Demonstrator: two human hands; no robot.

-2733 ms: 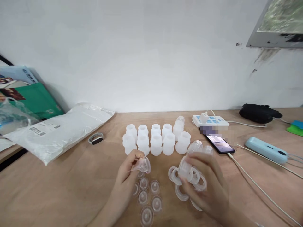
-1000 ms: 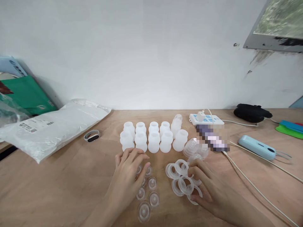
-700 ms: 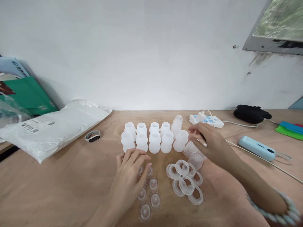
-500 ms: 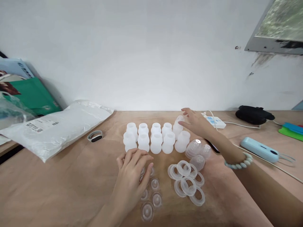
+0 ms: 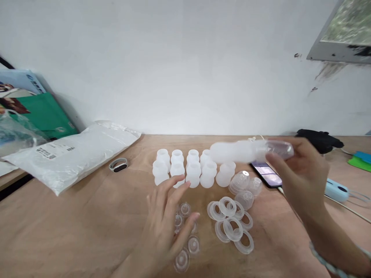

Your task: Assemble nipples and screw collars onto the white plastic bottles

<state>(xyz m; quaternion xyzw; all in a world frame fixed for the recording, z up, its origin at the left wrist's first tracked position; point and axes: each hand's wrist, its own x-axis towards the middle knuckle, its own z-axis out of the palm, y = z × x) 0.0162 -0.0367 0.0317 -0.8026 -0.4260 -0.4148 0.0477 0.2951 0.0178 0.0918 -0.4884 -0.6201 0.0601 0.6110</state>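
My right hand (image 5: 307, 177) grips a white translucent bottle (image 5: 232, 152) by the clear domed cap (image 5: 279, 149) at its end. The bottle is tipped on its side in the air, blurred by motion. Fingers spread, my left hand (image 5: 165, 216) hovers over clear round teat-like pieces (image 5: 182, 259) and hides some of them. Behind it, white wavy-sided bottles (image 5: 193, 174) stand upright in two rows with open mouths. To their right lie several clear domed caps (image 5: 245, 200). Translucent rings (image 5: 232, 228) are heaped in front of those caps.
A white plastic parcel (image 5: 84, 150) and a fitness band (image 5: 118, 165) lie on the left. On the right are a phone (image 5: 268, 175), a light-blue device (image 5: 336, 190), cables and a black case (image 5: 319, 141). A wall rises behind the wooden table (image 5: 72, 227).
My right hand has lifted the capped bottle from the back row's right end, moved it right and tipped it sideways. My left hand has spread its fingers slightly, staying low over the teat-like pieces.
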